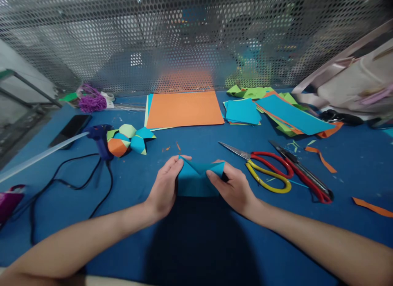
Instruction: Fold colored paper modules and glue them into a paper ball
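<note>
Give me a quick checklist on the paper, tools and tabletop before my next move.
1. Left hand holding the blue paper: ok, thumb over its left side.
2. Right hand holding it too: ok, at the right side.
3. Scissors out of hand: ok, lying to the right of the right hand.
4. Glue gun cool or unplugged: cannot tell; no plug shows.
5. Table free of offcuts: not ok; an orange strip lies beyond the scissors, among other scraps.
</note>
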{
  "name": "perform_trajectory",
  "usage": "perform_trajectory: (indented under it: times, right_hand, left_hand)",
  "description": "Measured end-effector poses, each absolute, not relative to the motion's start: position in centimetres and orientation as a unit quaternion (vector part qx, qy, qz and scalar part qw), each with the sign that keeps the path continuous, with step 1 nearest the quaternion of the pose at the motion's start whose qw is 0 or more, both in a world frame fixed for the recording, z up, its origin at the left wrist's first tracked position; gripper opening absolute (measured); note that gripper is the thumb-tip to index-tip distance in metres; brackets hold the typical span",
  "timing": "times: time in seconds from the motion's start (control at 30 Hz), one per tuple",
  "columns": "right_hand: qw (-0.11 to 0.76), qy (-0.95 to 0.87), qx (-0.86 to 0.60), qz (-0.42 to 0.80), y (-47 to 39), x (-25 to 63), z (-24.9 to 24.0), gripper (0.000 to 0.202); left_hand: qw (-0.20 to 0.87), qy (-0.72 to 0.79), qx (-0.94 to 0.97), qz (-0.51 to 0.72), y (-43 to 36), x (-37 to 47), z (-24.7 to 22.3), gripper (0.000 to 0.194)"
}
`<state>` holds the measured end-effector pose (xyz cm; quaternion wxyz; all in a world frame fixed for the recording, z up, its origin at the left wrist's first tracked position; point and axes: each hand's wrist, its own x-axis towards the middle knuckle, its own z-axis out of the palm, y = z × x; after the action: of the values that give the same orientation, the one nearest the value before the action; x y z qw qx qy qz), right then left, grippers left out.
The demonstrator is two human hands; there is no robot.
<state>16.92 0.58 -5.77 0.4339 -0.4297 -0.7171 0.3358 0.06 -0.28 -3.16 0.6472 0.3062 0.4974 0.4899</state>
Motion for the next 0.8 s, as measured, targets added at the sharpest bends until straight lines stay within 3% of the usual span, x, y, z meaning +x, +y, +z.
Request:
perform_trajectory:
  times: [0.23, 0.37, 0.8]
  right_hand:
    - [0.42, -0.703, -0.441, 0.369, 0.24, 16.93, -5.47, 0.007]
    - [0.433, -0.66, -0.455, 0.412, 0.0, 17.04, -5.69, 0.009]
    - [0.454, -0.675, -0.452, 0.366, 0.31, 17.12, -5.64, 0.014]
  left_hand:
    - [0.621, 0.519, 0.319, 0.493, -0.14, -0.05, -3.2, 0.018]
    - [0.615, 0.524, 0.314, 0.499, 0.25, -0.21, -3.17, 0.018]
    - [0.685, 0.482, 0.309, 0.451, 0.24, -0.21, -2.74, 0.019]
